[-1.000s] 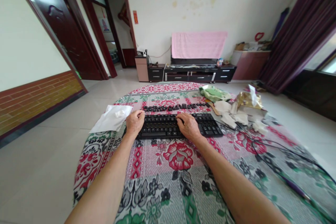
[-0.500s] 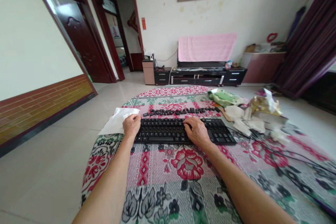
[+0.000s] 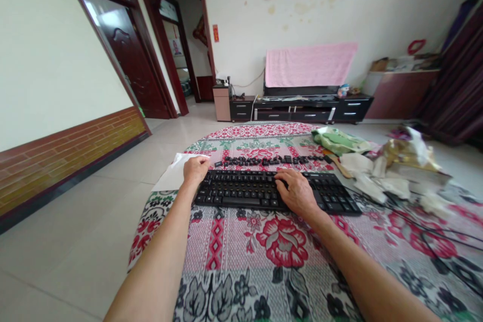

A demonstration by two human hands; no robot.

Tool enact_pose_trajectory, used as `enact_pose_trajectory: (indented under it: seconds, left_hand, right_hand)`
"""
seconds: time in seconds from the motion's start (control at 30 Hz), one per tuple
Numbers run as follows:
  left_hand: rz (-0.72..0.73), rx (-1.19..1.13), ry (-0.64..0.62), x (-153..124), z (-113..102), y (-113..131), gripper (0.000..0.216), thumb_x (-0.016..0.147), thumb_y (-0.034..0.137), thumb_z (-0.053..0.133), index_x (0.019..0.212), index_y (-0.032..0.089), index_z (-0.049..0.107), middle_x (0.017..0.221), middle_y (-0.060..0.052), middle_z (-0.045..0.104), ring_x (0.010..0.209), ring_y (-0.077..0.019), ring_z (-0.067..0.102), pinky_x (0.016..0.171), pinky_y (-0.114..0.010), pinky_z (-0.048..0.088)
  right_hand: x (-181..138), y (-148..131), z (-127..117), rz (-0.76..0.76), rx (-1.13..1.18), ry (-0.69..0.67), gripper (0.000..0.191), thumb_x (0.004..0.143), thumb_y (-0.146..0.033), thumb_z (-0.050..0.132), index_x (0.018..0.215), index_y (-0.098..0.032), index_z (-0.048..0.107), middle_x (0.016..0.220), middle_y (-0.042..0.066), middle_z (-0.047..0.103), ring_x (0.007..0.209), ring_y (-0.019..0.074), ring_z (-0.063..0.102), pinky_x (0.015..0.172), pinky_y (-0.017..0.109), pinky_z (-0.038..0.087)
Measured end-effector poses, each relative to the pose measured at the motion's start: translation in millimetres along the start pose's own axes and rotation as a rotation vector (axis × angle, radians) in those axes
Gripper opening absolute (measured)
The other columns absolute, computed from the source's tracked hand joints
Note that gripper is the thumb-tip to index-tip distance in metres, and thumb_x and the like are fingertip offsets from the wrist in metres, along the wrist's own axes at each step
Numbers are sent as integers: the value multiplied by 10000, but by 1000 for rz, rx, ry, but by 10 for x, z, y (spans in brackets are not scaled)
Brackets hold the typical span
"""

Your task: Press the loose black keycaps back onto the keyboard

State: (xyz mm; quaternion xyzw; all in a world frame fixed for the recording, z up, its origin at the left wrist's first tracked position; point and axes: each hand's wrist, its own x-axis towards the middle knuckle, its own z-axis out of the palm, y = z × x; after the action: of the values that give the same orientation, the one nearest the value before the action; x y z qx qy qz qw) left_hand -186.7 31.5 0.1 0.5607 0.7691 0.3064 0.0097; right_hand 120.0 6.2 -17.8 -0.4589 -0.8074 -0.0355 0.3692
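A black keyboard (image 3: 241,201) lies across the patterned tablecloth, with many keycaps off its upper rows. My left hand (image 3: 195,170) is closed at its far left corner, beside a white sheet of paper (image 3: 168,176). Whatever its fingers may pinch is too small to see. Over the right-middle part of the keyboard rests my right hand (image 3: 297,191), fingers bent together and tips down at the top keys. Anything between those fingertips is hidden. Loose black keycaps (image 3: 264,161) form a ragged row just behind the keyboard.
To the right lie a wooden-handled brush (image 3: 339,165), crumpled white tissues (image 3: 362,171), a green bag (image 3: 339,141) and a gold-coloured package (image 3: 407,156). Black cables (image 3: 426,226) trail over the tablecloth (image 3: 241,136) at the right. A low TV cabinet (image 3: 294,110) stands against the wall.
The view has swung, so the scene sits farther right in the picture. My left hand has shifted slightly forward, toward the keycap row. My right hand stays on the keyboard.
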Motion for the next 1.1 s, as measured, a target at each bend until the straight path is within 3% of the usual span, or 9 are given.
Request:
enact_pose_trajectory:
  seconds: [0.17,0.27,0.47,0.67,0.8,0.93,1.1]
  left_hand:
    - [106,134,-242,277,114,117,334,615,374,556,894,218,650,876,-7,659,800,-156,578,668,-206,403]
    - [115,167,-326,351,186,158,340,554,340,613,864,209,661,820,-14,664,739,-161,581,622,-213,408]
    - [150,245,-317,291,188,242,157,615,245,540,687,182,665,737,-47,647,743,-174,566,657,-234,386]
    - [110,289,-246,269,154,231,161,637,254,507,645,176,648,699,-57,629,719,-182,562,619,-248,385]
    - [109,96,-186,225,18,208,195,621,313,552,724,183,654,648,-25,622,665,-159,560,604,-247,394]
    - [-17,-346,-440,83,-184,236,324,609,274,589,902,140,619,665,-30,637,594,-111,557,557,-220,419]
    - [4,-485,-636,-39,-355,235,319,635,264,590,933,152,613,716,-41,646,612,-99,559,589,-234,438]
  right_hand:
    - [7,-7,7,7,3,4,191,759,-214,437,808,-180,618,891,77,606,854,204,532,809,357,385]
    - [2,-8,10,13,-10,-13,189,768,-220,435,817,-178,612,901,73,601,863,202,525,821,353,378]
    - [-7,-7,9,18,-27,-20,189,777,-227,433,834,-175,606,912,72,596,869,197,518,830,344,371]
    - [1,-14,8,11,-33,-26,189,778,-220,430,831,-176,606,910,69,595,863,193,517,824,335,372]
    - [-13,-12,-10,15,-29,-29,186,777,-220,432,824,-176,607,895,66,598,853,190,521,818,332,374]
    - [41,-82,-25,35,-6,2,184,776,-212,431,824,-175,604,876,71,597,836,188,530,796,330,384]
    - [345,-440,189,-96,206,-13,182,766,-179,442,847,-175,605,841,61,596,801,154,541,754,273,404]
